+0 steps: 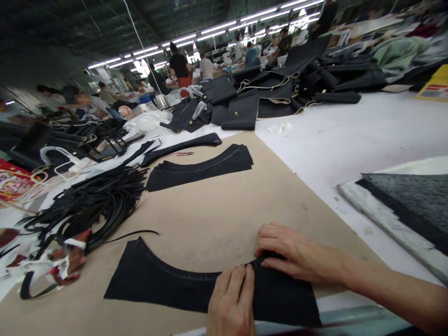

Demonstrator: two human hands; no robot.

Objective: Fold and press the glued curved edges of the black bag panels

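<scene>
A black curved piece [157, 284] of leather or fabric lies across the near side of the tan board, with small notches along its concave upper edge. My left hand [233, 298] presses on its middle, fingers together and tips at the curved edge; the thumb is hidden. On the right part of that edge, my right hand [290, 252] is closed, its thumb and fingers gripping the turned-up border. Both hands are close together. Farther up the board rests a stack of similar black curved pieces [203, 168], with notched edges.
The tan board [210, 219] covers much of the white table. Black strips [105, 200] are heaped at left beside coloured scraps [68, 261]. Small pink-handled snips [185, 153] lie beyond the stack. Black bag parts [241, 109] pile up behind; grey felt sheets [413, 200] lie right. People work in the background.
</scene>
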